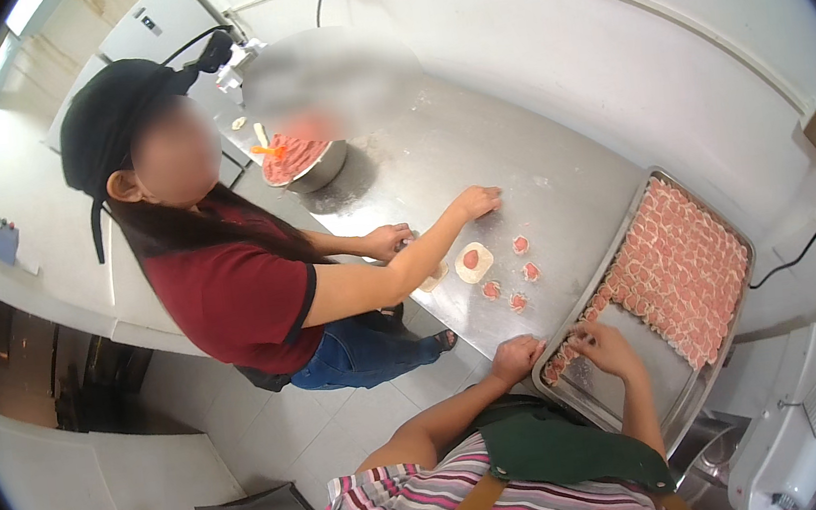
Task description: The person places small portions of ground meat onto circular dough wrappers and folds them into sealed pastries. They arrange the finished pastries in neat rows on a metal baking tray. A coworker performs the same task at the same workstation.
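My left hand (518,358) is closed, fingers curled in, at the table edge beside the near left corner of a large metal tray (679,400). Whatever it may hold is hidden. Over that tray my right hand (607,349) has its fingers drawn together, tips down among the open-topped meat dumplings (671,270) along the left side. I cannot make out what is between them. Dumplings pack the tray's far and right parts; bare metal shows in the middle. Several loose dumplings (530,271) lie on the table left of the tray, near a flat wrapper (481,269) topped with meat (471,259).
A co-worker in a maroon shirt (218,267) stands at the table's left side, both hands over the steel table (550,173). Beyond is a metal bowl of pink meat filling (316,170) with an orange-handled utensil (267,151). A white appliance (787,403) stands right of the tray.
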Demonstrator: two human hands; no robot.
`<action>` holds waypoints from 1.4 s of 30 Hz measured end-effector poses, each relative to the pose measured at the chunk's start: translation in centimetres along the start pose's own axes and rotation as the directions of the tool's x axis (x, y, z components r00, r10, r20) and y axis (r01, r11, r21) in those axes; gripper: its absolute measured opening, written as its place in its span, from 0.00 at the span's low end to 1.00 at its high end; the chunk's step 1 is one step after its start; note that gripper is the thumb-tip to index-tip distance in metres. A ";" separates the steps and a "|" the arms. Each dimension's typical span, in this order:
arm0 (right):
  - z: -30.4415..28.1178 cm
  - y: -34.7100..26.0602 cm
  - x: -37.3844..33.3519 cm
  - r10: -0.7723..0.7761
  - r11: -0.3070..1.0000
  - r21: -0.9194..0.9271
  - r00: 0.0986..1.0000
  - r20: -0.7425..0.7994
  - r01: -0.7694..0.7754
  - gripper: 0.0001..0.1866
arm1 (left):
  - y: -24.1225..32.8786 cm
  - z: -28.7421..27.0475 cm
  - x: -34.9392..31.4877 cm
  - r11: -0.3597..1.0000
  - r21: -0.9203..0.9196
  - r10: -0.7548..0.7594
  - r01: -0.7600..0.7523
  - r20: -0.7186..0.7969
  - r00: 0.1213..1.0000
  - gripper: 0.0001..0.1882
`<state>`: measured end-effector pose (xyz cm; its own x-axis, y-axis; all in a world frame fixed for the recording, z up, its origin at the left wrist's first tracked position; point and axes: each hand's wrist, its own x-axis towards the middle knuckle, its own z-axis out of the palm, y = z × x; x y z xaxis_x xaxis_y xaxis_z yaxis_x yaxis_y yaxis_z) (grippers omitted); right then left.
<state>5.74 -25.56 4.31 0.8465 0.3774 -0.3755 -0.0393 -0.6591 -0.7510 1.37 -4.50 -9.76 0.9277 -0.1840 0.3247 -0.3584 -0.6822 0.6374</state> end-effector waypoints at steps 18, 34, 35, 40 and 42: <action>5.8 2.6 18.5 -0.272 0.930 -0.301 0.945 -0.182 0.209 0.22 | -0.7 0.9 -0.3 0.999 -0.052 -0.017 0.018 0.025 1.000 0.17; 6.0 4.2 19.3 -0.284 0.948 -0.195 0.944 -0.167 0.251 0.27 | -0.6 0.4 -0.8 0.999 -0.034 0.011 -0.010 0.052 0.999 0.18; 5.9 4.3 19.3 -0.284 0.948 -0.195 0.944 -0.170 0.250 0.27 | -0.6 0.5 -0.8 1.000 -0.028 0.008 -0.007 0.055 0.998 0.17; 6.1 4.7 19.7 -0.276 0.948 -0.213 0.944 -0.179 0.236 0.26 | -0.8 0.7 -0.8 1.000 0.003 -0.002 0.002 0.081 0.997 0.17; 5.9 4.9 19.6 -0.265 0.950 -0.216 0.949 -0.173 0.226 0.26 | -0.7 0.8 -0.8 1.000 0.002 0.002 -0.002 0.077 0.997 0.17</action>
<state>18.99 -17.52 -9.91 0.9053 0.4202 -0.0630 0.2686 -0.6809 -0.6813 0.98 -4.45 -11.00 0.9323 -0.2389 0.2715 -0.3601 -0.6830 0.6355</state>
